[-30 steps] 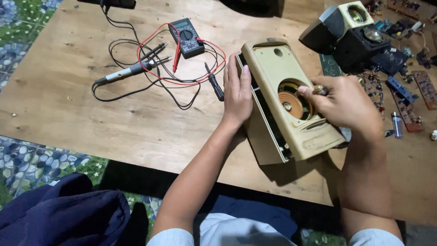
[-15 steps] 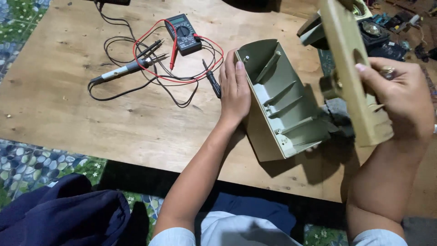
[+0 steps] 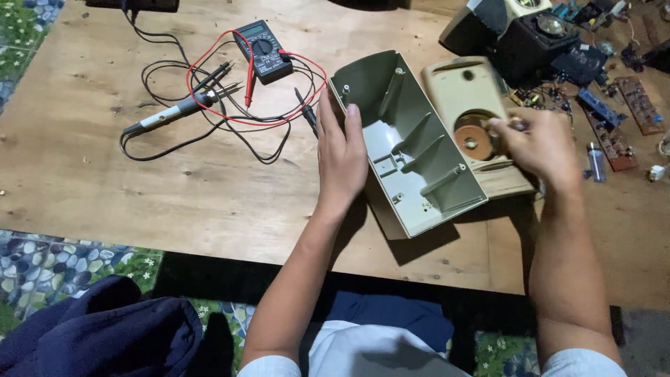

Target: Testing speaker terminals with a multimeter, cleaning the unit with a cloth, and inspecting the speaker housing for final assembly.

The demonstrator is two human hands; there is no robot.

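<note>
The left hand lies flat and open against the left outer wall of an empty olive-green plastic housing shell, fingers straight and pointing away from the person, thumb resting at the shell's upper left rim; it steadies the shell rather than gripping around it. The shell sits on the wooden desk with its hollow side up, showing inner ribs and screw posts, its long axis running diagonally from the upper left to the lower right. Just beside it, touching its right edge, lies the cream front panel, flat on the desk with its inner face up and a round copper-coloured speaker set in it. The right hand is over the right side of that panel, fingers curled and pinched together at the speaker's edge around something small and dark; what it is cannot be told. To the left of the left hand, well apart from the shell, a multimeter rests among red and black leads, with a soldering iron farther left. Circuit boards and other dark casings crowd the desk's upper right corner.
</note>
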